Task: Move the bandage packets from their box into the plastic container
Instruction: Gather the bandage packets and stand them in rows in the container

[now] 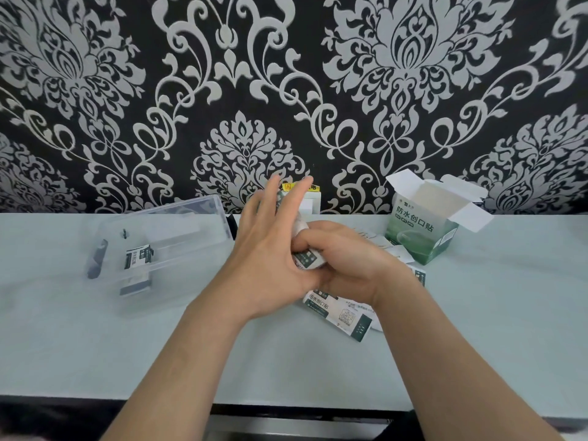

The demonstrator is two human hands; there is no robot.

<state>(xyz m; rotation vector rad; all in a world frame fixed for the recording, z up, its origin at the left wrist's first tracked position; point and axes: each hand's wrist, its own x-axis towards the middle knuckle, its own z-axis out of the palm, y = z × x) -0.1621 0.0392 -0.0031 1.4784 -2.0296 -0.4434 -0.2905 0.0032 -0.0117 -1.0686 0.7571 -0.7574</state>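
My right hand (346,259) grips a stack of white-and-green bandage packets (305,261) above the middle of the table. My left hand (270,249) lies flat against the left side of that stack, fingers straight and pointing up. More loose packets (342,315) lie on the table under my hands. The green-and-white bandage box (423,230) stands open at the right, its flaps up. The clear plastic container (165,246) sits at the left with a few packets (138,254) inside.
The pale table (477,329) runs across the view, its front edge near the bottom. A black-and-silver patterned wall rises behind it. A small white object with a yellow label (310,198) stands at the wall behind my hands.
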